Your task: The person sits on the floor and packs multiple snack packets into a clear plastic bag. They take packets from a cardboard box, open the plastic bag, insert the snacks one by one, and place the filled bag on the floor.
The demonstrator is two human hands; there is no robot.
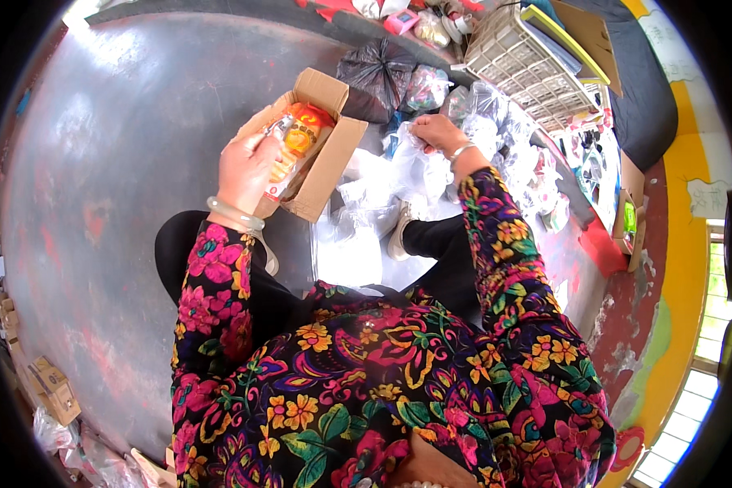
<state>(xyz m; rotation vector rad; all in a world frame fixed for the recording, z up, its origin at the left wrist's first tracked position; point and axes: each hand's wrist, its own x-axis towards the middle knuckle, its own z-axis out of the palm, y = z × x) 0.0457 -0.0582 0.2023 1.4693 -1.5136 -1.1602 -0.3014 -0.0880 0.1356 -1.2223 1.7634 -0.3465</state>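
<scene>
My left hand [248,167] is over the left side of an open cardboard box [327,175], its fingers curled at a small shiny, silvery thing I cannot make out. Inside the box lie orange, yellow and white printed packets [305,130], partly covered by that hand. To the right of the box, my right hand [437,134] pinches the top of a clear plastic bag [412,167], which hangs down from the fingers. More clear and white plastic bags [356,215] lie below it, near my shoe [400,232].
A black plastic bag [378,69] sits beyond the box. A light plastic crate [520,69] stands at the far right, with filled plastic bags [492,114] in front of it. Small cardboard boxes [54,389] lie at the lower left. Grey floor [122,203] spreads to the left.
</scene>
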